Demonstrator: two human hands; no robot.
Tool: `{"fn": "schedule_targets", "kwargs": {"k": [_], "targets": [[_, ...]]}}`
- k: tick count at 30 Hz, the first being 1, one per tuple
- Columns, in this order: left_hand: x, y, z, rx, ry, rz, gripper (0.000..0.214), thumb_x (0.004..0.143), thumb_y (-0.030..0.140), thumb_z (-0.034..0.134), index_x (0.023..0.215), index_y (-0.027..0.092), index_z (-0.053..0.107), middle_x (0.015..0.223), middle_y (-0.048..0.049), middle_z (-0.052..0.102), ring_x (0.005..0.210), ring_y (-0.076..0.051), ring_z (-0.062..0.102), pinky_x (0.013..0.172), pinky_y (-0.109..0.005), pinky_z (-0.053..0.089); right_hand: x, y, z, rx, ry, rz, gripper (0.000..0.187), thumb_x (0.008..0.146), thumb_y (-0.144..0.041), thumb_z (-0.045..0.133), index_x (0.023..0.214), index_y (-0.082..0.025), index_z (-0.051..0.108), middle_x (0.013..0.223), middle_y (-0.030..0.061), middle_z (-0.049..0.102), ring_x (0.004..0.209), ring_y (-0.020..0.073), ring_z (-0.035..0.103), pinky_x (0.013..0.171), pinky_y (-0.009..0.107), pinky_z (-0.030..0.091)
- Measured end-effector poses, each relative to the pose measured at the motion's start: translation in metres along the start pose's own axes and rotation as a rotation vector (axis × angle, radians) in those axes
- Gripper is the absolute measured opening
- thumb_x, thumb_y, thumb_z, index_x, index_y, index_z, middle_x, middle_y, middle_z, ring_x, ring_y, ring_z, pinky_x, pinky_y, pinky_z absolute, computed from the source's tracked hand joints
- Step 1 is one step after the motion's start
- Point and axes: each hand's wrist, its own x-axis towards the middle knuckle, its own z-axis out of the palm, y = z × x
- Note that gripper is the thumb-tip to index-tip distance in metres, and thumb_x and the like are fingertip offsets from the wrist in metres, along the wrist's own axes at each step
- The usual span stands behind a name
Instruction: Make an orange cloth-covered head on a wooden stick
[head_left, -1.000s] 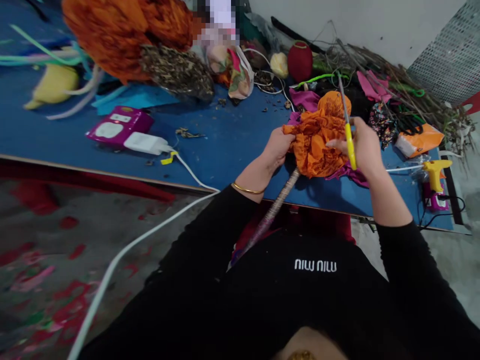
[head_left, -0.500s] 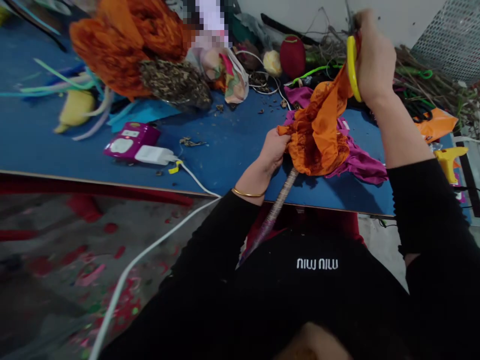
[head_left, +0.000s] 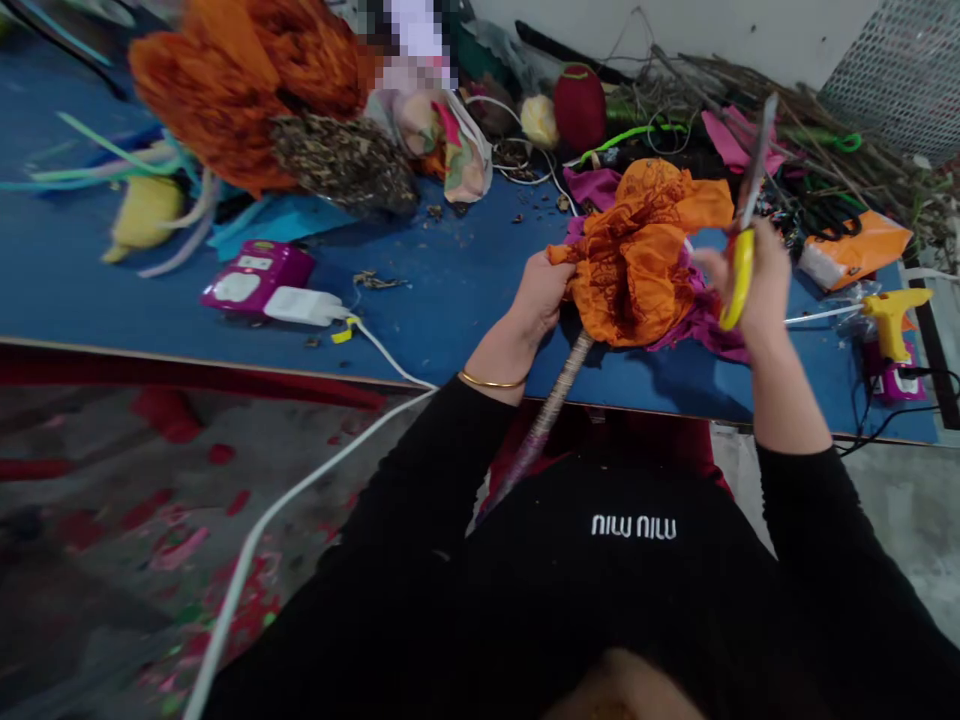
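My left hand (head_left: 541, 298) grips the base of a crumpled orange fabric flower (head_left: 637, 265) where it meets its wrapped stem (head_left: 551, 415), which slants down toward my lap. My right hand (head_left: 754, 285) holds yellow-handled scissors (head_left: 742, 255) with the blades pointing up and away, just right of the flower. Magenta fabric (head_left: 705, 325) lies under the flower on the blue table (head_left: 465, 290).
A purple power strip (head_left: 255, 280) with a white plug and cable sits left of centre. A large orange flower (head_left: 240, 80), a red ball (head_left: 579, 106), twigs (head_left: 840, 150), an orange packet (head_left: 851, 250) and a yellow glue gun (head_left: 892, 315) crowd the table's back and right.
My right hand, which had pulled an orange petal up high with the scissors, has come back down beside the flower. The left hand has kept its grip at the flower's base.
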Motion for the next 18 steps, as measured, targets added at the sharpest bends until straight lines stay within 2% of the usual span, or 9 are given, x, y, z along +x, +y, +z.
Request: {"fn": "schedule_targets", "kwargs": {"k": [2,4,6,8,11,14,16,18], "targets": [[0.0,0.001,0.001,-0.02,-0.007,0.009,0.022,0.06,0.01,0.061,0.079,0.015,0.07,0.076,-0.0011,0.074,0.07,-0.015,0.068,0.073,-0.025,0.057,-0.026,-0.006,0.027,-0.089,-0.011,0.08,0.044,0.09,-0.048,0.071,0.122,-0.021,0.058,0.095,0.0072,0.07,0.084,0.0239,0.067,0.078,0.034,0.052],[0.0,0.003,0.002,-0.043,-0.02,0.015,0.02,0.059,0.009,0.061,0.076,0.015,0.07,0.075,-0.0013,0.074,0.067,-0.015,0.068,0.072,-0.025,0.058,-0.042,-0.013,0.047,-0.141,-0.057,0.114,0.041,0.087,-0.037,0.073,0.124,-0.024,0.06,0.096,0.0065,0.073,0.09,0.0265,0.071,0.082,0.036,0.053],[0.001,0.005,0.001,-0.046,-0.031,0.013,0.018,0.059,0.009,0.062,0.074,0.014,0.069,0.073,-0.0015,0.073,0.063,-0.014,0.066,0.068,-0.024,0.057,-0.044,-0.017,0.052,-0.177,-0.045,0.111,0.04,0.087,-0.027,0.067,0.126,-0.026,0.06,0.098,0.0061,0.075,0.093,0.028,0.072,0.083,0.037,0.053],[0.001,0.007,-0.001,-0.028,-0.046,0.008,0.019,0.058,0.009,0.062,0.074,0.014,0.07,0.072,-0.0017,0.073,0.062,-0.013,0.065,0.064,-0.022,0.056,-0.034,-0.019,0.038,-0.192,0.047,0.083,0.039,0.089,-0.022,0.061,0.127,-0.027,0.058,0.1,0.0061,0.075,0.095,0.0285,0.072,0.083,0.036,0.052],[0.002,0.007,-0.003,-0.009,-0.062,0.002,0.021,0.057,0.009,0.06,0.074,0.014,0.072,0.072,-0.0016,0.073,0.064,-0.014,0.066,0.063,-0.021,0.055,-0.003,-0.019,0.002,-0.195,0.201,0.024,0.036,0.091,-0.018,0.056,0.126,-0.026,0.055,0.103,0.0073,0.073,0.099,0.0275,0.069,0.085,0.035,0.047],[0.001,0.007,-0.001,0.012,-0.047,-0.01,0.021,0.056,0.01,0.06,0.072,0.016,0.072,0.07,-0.0008,0.073,0.063,-0.013,0.064,0.061,-0.02,0.055,0.037,-0.014,-0.023,-0.203,0.208,-0.03,0.032,0.091,-0.012,0.056,0.12,-0.025,0.054,0.103,0.0073,0.071,0.097,0.0238,0.063,0.089,0.034,0.04],[0.0,0.007,0.001,0.041,-0.049,-0.008,0.021,0.055,0.01,0.061,0.072,0.015,0.072,0.07,-0.0012,0.072,0.063,-0.013,0.064,0.061,-0.02,0.054,0.061,-0.004,-0.025,-0.169,0.149,-0.035,0.028,0.091,-0.011,0.058,0.114,-0.026,0.052,0.098,0.0046,0.069,0.095,0.0205,0.057,0.09,0.032,0.037],[0.0,0.008,-0.001,0.09,-0.062,0.008,0.02,0.055,0.011,0.06,0.072,0.015,0.071,0.069,-0.0015,0.071,0.064,-0.014,0.064,0.061,-0.02,0.053,0.081,0.011,-0.018,-0.129,0.095,-0.03,0.023,0.093,-0.011,0.058,0.11,-0.025,0.051,0.091,0.0023,0.066,0.094,0.0184,0.054,0.089,0.03,0.036]]}}
